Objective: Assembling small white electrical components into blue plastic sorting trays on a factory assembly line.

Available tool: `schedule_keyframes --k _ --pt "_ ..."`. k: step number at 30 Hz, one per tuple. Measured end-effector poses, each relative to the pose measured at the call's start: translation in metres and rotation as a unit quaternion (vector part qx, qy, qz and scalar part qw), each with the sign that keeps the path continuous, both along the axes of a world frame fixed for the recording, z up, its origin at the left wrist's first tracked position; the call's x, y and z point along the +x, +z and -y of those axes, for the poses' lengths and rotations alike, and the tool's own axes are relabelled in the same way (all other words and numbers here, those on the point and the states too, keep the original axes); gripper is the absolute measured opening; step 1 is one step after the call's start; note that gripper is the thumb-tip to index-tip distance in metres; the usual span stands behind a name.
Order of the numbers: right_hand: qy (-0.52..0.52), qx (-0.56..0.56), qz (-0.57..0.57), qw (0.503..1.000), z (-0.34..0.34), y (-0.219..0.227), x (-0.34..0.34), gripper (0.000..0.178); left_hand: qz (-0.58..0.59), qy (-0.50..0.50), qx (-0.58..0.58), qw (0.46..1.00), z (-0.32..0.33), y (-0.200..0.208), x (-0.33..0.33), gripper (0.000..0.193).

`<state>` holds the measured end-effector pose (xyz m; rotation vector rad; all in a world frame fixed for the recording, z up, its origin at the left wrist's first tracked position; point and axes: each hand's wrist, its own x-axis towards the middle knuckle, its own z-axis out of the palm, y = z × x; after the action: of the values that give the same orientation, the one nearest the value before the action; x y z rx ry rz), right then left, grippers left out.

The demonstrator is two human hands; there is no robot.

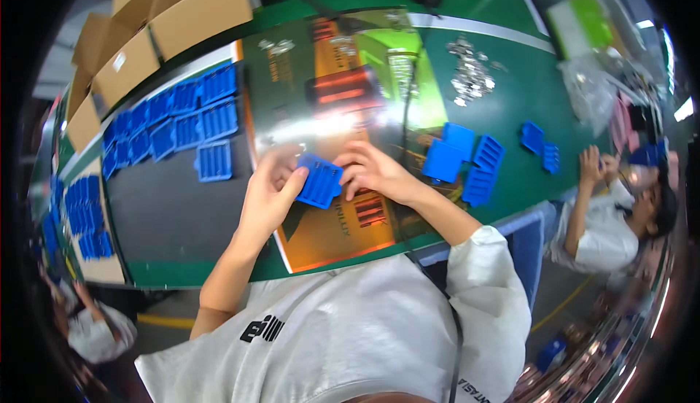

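Note:
A blue slotted plastic case [319,183] is held up, slightly tilted, over the printed mat in front of me. My left hand [271,190] is closed on its left side, the thumb lying on the near face. At the right edge of the same case, my right hand [373,172] has its fingers curled in and touching it. Whether a small part sits between those right fingertips is too small to tell. Just right of my right hand lie several more blue cases [483,172], some with their flat backs up [442,161].
Small shiny metal pieces [470,75] lie heaped at the back right. Rows of blue cases [175,118] cover the dark board on the left, with more on cardboard [86,213]. Open cardboard boxes [124,75] stand at the back left. A co-worker [601,221] sits at the right.

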<state>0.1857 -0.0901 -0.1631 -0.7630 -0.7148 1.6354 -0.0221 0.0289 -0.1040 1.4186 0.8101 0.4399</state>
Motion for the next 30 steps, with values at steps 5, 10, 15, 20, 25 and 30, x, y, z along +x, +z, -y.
schedule_keyframes --k 5,10,15,20,25,30 --pt "-0.108 -0.017 0.169 0.980 0.013 0.011 -0.004 0.048 0.102 -0.078 -0.050 0.991 0.018 -0.013 0.024 0.035" --pt "-0.391 -0.132 0.335 0.847 0.089 0.060 0.046 0.042 0.187 -0.093 -0.191 0.959 0.050 -0.021 0.014 0.039" --pt "-0.714 -0.142 0.247 0.640 0.205 0.031 0.122 0.035 0.135 -0.135 -0.262 0.946 0.068 -0.018 -0.014 0.029" --pt "-0.726 -0.154 0.142 0.655 0.256 -0.009 0.200 0.039 0.148 -0.237 -0.276 0.920 0.096 0.005 -0.006 0.027" --pt "-0.664 -0.295 0.264 0.634 0.258 0.008 0.246 0.047 0.203 -0.311 -0.193 0.908 0.130 0.055 0.005 0.024" --pt "-0.548 -0.341 0.402 0.650 0.262 0.031 0.255 0.050 0.434 -0.519 0.128 0.725 0.197 0.115 0.027 0.030"
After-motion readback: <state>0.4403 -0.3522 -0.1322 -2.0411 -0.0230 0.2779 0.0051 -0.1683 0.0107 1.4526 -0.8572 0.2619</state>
